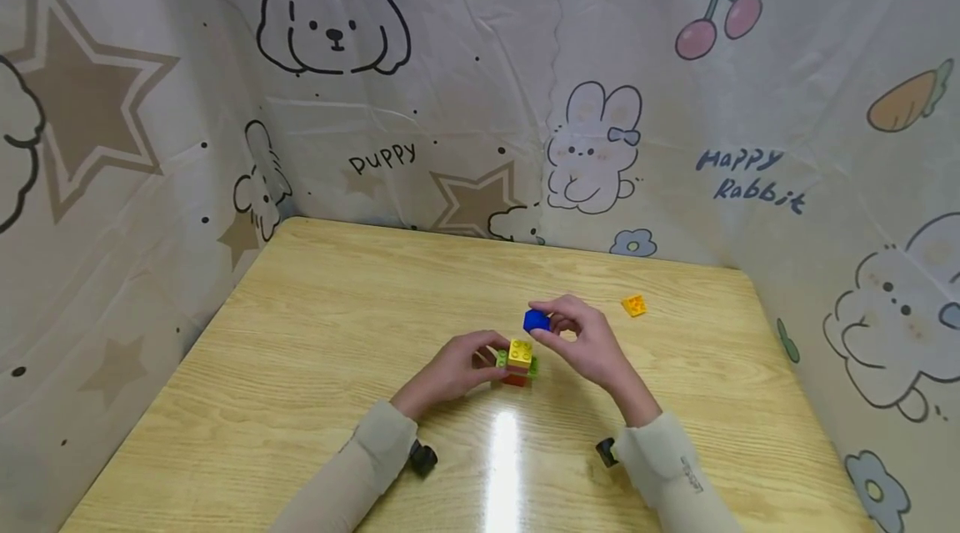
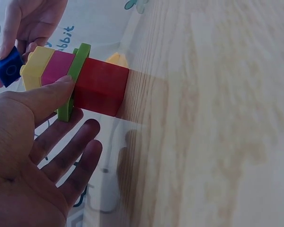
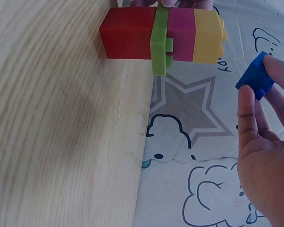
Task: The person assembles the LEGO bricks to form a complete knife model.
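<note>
A stack of toy building bricks stands upright on the table: a red brick (image 2: 102, 87) at the bottom, a flat green plate (image 3: 159, 42) jutting out past it, a magenta brick (image 3: 181, 34), then a yellow brick (image 1: 520, 352) with bare studs on top. My left hand (image 1: 461, 366) pinches this stack around the green plate, thumb on the near side, its other fingers spread. Above and right of the stack, my right hand (image 1: 588, 341) holds a small blue brick (image 3: 256, 75) between thumb and fingertips. The blue brick is tilted and apart from the yellow one.
An orange-yellow brick (image 1: 634, 305) lies on the wooden table (image 1: 337, 308) beyond the right hand. Cloth walls (image 1: 480, 99) with cartoon prints rise at the table's back and sides. Black wrist devices (image 1: 423, 459) hang by both cuffs.
</note>
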Demonstrator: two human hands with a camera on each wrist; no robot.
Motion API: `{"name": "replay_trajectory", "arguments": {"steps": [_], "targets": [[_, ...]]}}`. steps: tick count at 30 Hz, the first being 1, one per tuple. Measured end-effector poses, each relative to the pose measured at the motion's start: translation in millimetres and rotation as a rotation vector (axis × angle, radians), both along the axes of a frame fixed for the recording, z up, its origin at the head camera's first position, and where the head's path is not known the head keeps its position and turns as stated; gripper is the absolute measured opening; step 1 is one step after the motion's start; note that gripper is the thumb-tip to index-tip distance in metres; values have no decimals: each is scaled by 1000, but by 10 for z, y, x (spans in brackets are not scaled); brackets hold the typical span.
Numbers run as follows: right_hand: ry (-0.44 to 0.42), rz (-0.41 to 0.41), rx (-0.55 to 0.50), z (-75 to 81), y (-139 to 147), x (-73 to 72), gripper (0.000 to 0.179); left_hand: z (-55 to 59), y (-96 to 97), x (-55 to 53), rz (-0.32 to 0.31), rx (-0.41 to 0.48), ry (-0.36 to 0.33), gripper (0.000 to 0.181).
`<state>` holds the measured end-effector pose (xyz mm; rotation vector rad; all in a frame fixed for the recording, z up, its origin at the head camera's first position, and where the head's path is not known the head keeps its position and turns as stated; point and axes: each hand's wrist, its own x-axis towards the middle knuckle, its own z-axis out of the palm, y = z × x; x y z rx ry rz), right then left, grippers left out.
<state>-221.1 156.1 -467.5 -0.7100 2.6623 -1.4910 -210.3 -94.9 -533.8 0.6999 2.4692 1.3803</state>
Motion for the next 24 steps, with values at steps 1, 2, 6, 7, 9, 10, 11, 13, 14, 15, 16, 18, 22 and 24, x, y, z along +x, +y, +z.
{"name": "replay_trajectory", "arguments": {"steps": [1,2,6,7,9,10,11,13,14,15,16,18,22,24], "targets": [[3,5,6,6,-3,10,39,2,-2,0,0,1,3,33],[5,9,11,9,-6,18,39,2,-4,-2,1,-2,2,33],[17,23,34,-3,-17,34,38,2,-7,-13,-1,-6,9,32],[22,28,42,-12,-20,36,38,3,-8,-17,0,-9,10,32],[30,39,54,-35,-27,36,37,2,-7,-23,1,-15,10,32],[31,46,64,-43,-33,39,37,2,-6,-24,0,-14,12,32],[31,52,75,-50,-39,42,36,3,-6,-24,-2,-12,13,32],[31,67,95,-61,-52,50,35,7,-4,-21,-2,-9,15,32],[28,75,100,-65,-60,54,34,10,-4,-18,-2,-6,17,32],[26,81,109,-66,-67,61,34,11,-3,-16,-3,-4,20,32],[26,88,116,-68,-73,65,34,12,-2,-13,-3,-2,23,32],[25,99,122,-70,-84,74,33,12,0,-9,1,-5,22,32],[30,116,139,-68,-98,86,34,2,4,-6,5,-12,18,32],[39,127,150,-70,-102,89,35,-1,3,0,3,-9,19,31]]}}
